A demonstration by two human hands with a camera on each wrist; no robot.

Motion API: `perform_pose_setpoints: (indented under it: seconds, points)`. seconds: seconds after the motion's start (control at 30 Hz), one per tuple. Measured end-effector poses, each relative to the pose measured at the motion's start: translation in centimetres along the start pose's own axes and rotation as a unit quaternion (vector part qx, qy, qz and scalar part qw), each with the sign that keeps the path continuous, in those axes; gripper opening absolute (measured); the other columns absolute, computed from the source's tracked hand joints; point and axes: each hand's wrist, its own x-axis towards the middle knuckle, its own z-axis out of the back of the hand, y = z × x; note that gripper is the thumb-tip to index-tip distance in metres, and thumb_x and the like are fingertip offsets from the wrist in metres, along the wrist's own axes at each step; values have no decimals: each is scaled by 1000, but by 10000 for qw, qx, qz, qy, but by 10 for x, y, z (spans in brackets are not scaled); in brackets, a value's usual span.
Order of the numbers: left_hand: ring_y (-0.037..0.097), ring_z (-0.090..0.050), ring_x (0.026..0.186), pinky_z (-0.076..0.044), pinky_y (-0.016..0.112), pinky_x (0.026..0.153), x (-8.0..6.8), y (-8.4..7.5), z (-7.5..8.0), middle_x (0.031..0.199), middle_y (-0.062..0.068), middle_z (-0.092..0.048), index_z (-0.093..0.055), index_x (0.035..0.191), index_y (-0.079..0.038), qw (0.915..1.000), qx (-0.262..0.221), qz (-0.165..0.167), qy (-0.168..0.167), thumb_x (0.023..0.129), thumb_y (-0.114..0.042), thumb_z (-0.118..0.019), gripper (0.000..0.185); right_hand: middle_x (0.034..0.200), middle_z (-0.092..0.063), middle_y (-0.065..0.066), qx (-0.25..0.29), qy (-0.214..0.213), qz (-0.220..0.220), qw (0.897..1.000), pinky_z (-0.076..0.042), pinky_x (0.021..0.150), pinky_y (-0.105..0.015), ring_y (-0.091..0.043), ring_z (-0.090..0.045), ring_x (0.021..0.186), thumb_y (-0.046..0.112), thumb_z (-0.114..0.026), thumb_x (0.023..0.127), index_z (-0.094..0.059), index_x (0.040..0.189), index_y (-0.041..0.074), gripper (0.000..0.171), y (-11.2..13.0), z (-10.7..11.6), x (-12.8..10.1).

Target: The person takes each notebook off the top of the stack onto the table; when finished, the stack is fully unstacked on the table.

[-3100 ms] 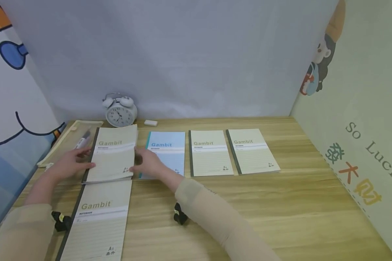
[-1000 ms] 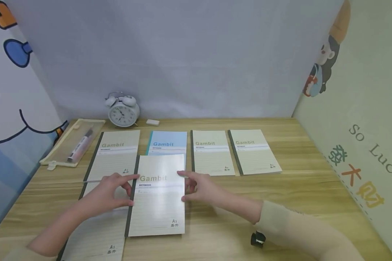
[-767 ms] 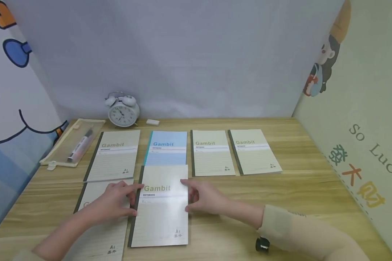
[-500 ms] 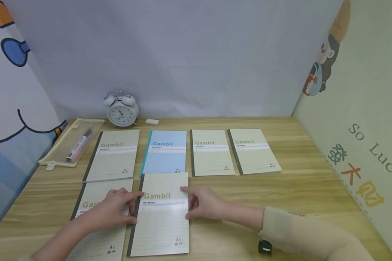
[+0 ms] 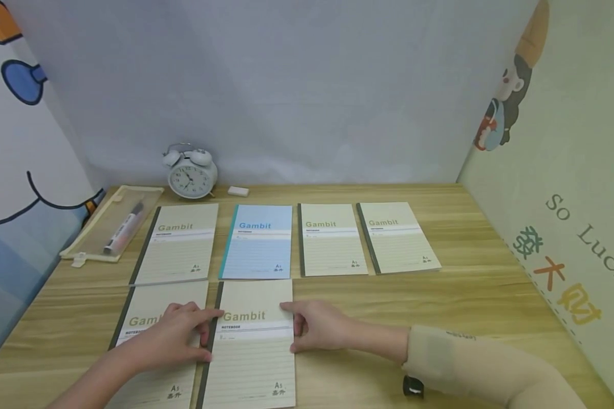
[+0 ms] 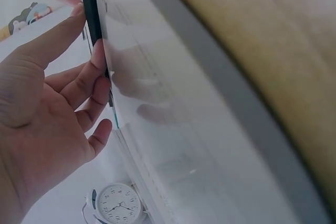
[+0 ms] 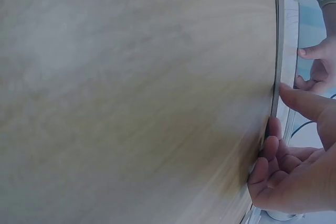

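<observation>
A cream Gambit notebook [image 5: 258, 360] with a dark spine lies at the front of the table, just below a blue notebook [image 5: 260, 250]. My left hand [image 5: 169, 338] holds its spine edge, index finger and thumb set apart along it. On the opposite edge, my right hand [image 5: 321, 326] grips in the same way. Under my left forearm another cream notebook [image 5: 150, 378] is partly hidden. In the left wrist view, the fingertips of the left hand [image 6: 58, 87] meet the dark spine. The right wrist view has the right hand [image 7: 299, 166] at the notebook's thin side.
Along the back row lie a cream notebook [image 5: 176, 244] at left and two more, one cream notebook [image 5: 332, 241] beside another cream notebook [image 5: 399, 238]. Behind stand a white alarm clock [image 5: 190, 173] and an eraser [image 5: 238, 191]. A mesh pouch [image 5: 97, 227] holds a marker [image 5: 124, 227].
Both hands have brought the cream notebook from on top of the back-left one to the right and toward the front, then lowered it below the blue notebook, which is uncovered now.
</observation>
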Motion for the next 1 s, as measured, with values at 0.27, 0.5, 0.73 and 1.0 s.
perform_pose_setpoints:
  seconds: [0.27,0.5,0.73,1.0]
  points:
    - [2,-38,75,-27,49,90,8,-4,12,68,-21,-47,-61,124,-9,9995,193,70,260,66,-39,-83,69,72,-55,6,191,197,-99,9996,-39,57,-14,0,-45,60,12,-81,73,-48,137,1,73,1,8,3]
    - [9,-45,88,-27,54,91,15,3,38,74,-21,-52,-63,122,-11,9993,337,-18,-181,69,-33,-83,62,77,-59,2,-33,4,141,9999,-39,56,-17,-5,-45,60,17,-78,77,-49,136,7,67,13,28,15]
    - [18,-48,95,-31,45,82,22,26,70,88,-11,-63,-65,119,-10,9918,714,-61,-1061,72,-31,-81,54,86,-60,2,-376,-466,381,9975,-38,55,-19,-8,-44,57,26,-76,80,-51,136,14,63,32,59,34]
    - [27,-52,93,-37,49,77,29,62,98,86,-3,-63,-64,120,-7,9720,1359,-39,-1916,72,-29,-82,55,90,-55,6,-853,-692,608,9921,-38,61,-21,-11,-45,71,32,-72,83,-50,137,16,60,44,79,66]
